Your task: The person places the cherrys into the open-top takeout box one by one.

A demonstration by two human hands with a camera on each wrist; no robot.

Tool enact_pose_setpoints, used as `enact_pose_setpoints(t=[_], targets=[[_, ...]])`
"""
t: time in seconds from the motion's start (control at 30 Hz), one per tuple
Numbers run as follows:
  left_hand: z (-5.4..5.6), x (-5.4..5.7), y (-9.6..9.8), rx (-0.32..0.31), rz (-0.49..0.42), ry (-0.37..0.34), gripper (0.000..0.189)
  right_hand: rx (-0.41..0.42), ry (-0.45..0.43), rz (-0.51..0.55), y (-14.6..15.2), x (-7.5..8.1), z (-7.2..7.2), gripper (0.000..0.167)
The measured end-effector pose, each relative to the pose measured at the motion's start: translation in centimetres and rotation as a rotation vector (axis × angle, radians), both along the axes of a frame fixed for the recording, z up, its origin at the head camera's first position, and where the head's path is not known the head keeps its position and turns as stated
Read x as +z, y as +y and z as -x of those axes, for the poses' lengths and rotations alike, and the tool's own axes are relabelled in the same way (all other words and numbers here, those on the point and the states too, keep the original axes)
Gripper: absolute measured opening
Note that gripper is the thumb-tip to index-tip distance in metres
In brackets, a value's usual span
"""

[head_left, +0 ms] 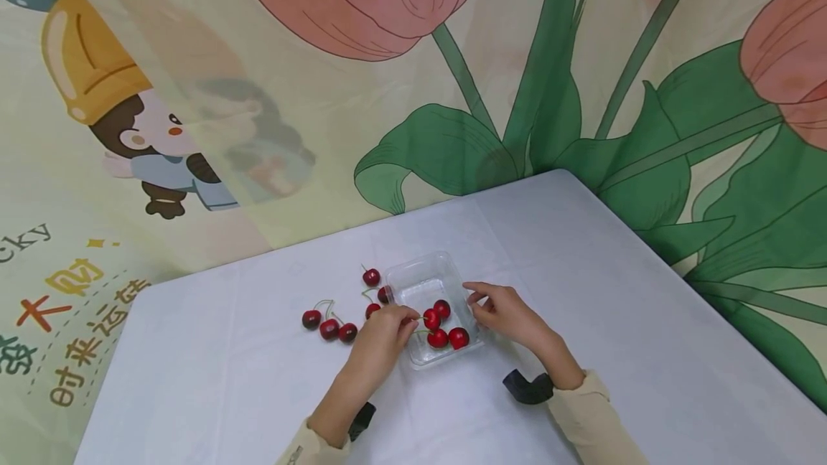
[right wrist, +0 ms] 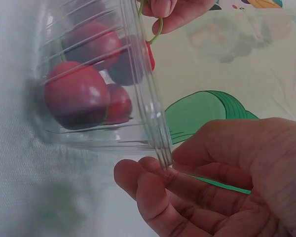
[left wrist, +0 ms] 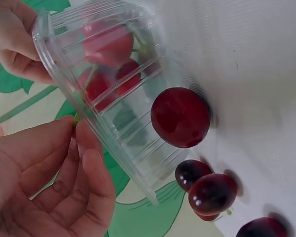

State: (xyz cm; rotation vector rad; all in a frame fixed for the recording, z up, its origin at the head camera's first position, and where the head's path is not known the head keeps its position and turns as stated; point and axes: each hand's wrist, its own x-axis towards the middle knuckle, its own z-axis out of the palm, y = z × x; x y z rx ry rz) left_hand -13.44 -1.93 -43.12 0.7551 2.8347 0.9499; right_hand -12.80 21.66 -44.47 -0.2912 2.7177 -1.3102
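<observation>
While the right hand (head_left: 510,313) minds the edge, here's the clear tub (head_left: 423,291) sitting on the white table (head_left: 213,350), between the two hands. The right thumb and fingers are nearly closed, pinching the rim on that side, presumably so the light plastic can't slide about. Across on the other side, the left hand (head_left: 381,341) has its thumb and fingertips narrowed together on a green stem, and at the end of it is the red cherry (head_left: 431,318), over the tub among three others. Holding by the stem probably keeps the fruit unsqueezed and the fingertips clear of the rest

Now, which way does it point? The stem end faces the left fingertips, the stem running sideways out to them; the cherry itself is so round that I can't pick out a long axis. The tub has one: it runs from the far end towards the person, the near end slanting to the right. Beyond the left wall, a group of three cherries (head_left: 329,329) lies with stems on, one cherry (head_left: 371,277) sits near the far corner, and two more are just beside the tub, one partly behind the left hand
</observation>
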Motion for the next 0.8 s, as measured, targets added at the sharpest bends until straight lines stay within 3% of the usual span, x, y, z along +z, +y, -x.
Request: enact_pose_setpoints(t=[0.23,0.47,0.8], targets=[[0.3,-0.3,0.6,-0.011,0.022,0.014,0.013,0.001,0.006,-0.011,-0.1,0.0,0.1,0.040],[0.7,-0.5,0.8,-0.005,0.050,0.078,0.012,-0.001,0.003,-0.019,0.0,0.1,0.0,0.040],[1.8,-1.7,1.2,0.019,0.133,0.264,0.005,-0.002,-0.003,-0.016,0.0,-0.1,-0.1,0.041]])
